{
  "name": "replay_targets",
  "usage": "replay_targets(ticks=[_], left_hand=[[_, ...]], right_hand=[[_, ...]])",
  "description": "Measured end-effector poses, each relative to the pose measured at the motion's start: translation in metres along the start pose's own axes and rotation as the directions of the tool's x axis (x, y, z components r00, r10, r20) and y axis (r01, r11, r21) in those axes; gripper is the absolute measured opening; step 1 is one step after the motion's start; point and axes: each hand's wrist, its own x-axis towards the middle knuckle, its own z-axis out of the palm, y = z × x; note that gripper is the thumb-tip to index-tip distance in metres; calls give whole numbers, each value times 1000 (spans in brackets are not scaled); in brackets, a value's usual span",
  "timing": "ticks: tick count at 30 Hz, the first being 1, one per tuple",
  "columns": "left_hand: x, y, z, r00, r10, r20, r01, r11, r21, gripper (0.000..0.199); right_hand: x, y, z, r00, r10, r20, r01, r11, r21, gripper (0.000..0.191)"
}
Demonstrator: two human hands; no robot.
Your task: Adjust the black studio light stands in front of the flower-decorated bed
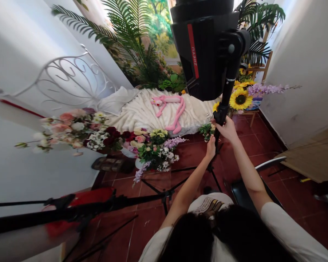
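Note:
A black studio light (204, 54) with a red label stripe tops a black light stand (228, 89) right in front of me. My left hand (211, 147) is closed round the stand's pole, low down. Just above it, my right hand (227, 129) grips the stand by its black clamp (221, 112); the fingers are partly hidden behind the pole. Past my hands, a pink panther plush toy (177, 109) lies on a cream fluffy blanket (133, 112).
Flower bunches (153, 145) line the blanket's near edge, with sunflowers (240, 99) at right. A second black stand (120, 202) reaches in from the left, its legs over the red tiled floor (125, 225). A black chair (242, 193) is near my right arm. A white metal headboard (68, 80) stands at left.

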Motion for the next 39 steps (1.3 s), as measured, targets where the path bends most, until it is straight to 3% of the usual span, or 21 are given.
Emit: replay_targets(ticks=[3, 6, 9, 12, 18, 22, 27, 30, 34, 39], left_hand=[[-3, 1, -4, 998, 48, 42, -52, 995, 85, 54], [-1, -2, -9, 996, 58, 68, -67, 987, 149, 54], [1, -3, -12, 990, 47, 132, -70, 982, 175, 55], [2, -4, -13, 985, 36, 168, -68, 980, 188, 54], [1, -2, -12, 982, 70, 177, -104, 977, 188, 50], [1, -2, -12, 985, 47, 167, -82, 973, 215, 47], [1, -2, -11, 981, 76, 178, -108, 978, 176, 48], [0, 0, -11, 983, 76, 165, -104, 980, 171, 49], [-3, 3, -9, 989, 22, 147, -51, 979, 199, 49], [-15, -2, -15, 998, 45, 33, -51, 981, 189, 41]], right_hand=[[-29, 15, -12, 998, 57, 11, -56, 996, -74, 49], [-74, 38, -26, 973, 216, 82, -184, 939, -289, 49], [-118, 58, -29, 870, 438, 227, -260, 798, -544, 45], [-144, 69, -19, 806, 519, 284, -263, 744, -614, 41], [-155, 77, 1, 844, 522, 121, -324, 677, -661, 44], [-156, 78, 1, 846, 519, 121, -289, 637, -715, 50], [-158, 85, 10, 871, 479, 107, -234, 598, -767, 43], [-159, 93, 17, 878, 471, 86, -304, 687, -661, 50], [-161, 101, 21, 886, 457, 81, -412, 854, -319, 65], [-183, 103, 37, 867, 497, -42, -498, 867, -9, 66]])
